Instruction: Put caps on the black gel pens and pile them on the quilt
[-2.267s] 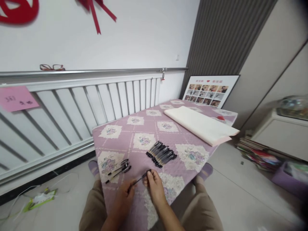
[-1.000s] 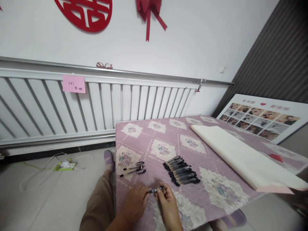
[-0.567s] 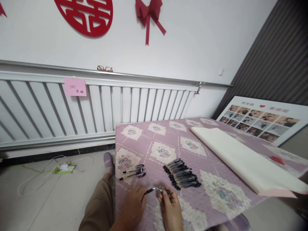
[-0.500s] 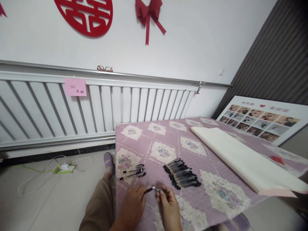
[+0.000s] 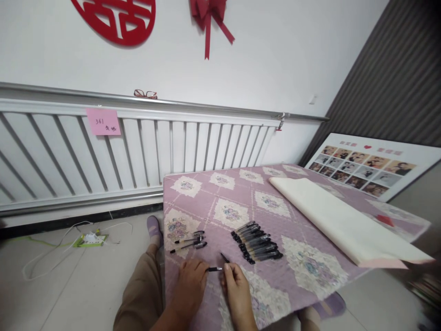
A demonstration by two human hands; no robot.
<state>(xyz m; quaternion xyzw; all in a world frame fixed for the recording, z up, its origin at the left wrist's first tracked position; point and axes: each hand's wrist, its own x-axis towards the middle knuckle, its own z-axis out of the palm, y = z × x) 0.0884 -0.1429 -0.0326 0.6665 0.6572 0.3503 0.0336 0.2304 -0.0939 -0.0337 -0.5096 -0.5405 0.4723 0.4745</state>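
My left hand (image 5: 191, 280), near the front edge of the table, is closed round a black pen (image 5: 214, 269) whose tip points right. Close beside it, my right hand (image 5: 237, 287) pinches a small dark piece that looks like a pen cap (image 5: 224, 258), tilted up and to the left. The pen's tip and this piece are apart. A few more pens (image 5: 189, 247) lie beyond my left hand. Past my right hand, a row of several black pens (image 5: 257, 242) lies side by side on the cloth.
A purple patterned cloth (image 5: 210, 211) covers the table. A cream folded sheet (image 5: 320, 220) lies on the right, with a photo board (image 5: 370, 168) behind it. A white radiator (image 5: 179, 147) runs along the wall. A power strip (image 5: 90, 240) with cables sits on the floor at left.
The dark piece in my right hand has turned from lying level beside the pen tip to pointing up and left. The pen in my left hand has become more level. The view has shifted slightly.
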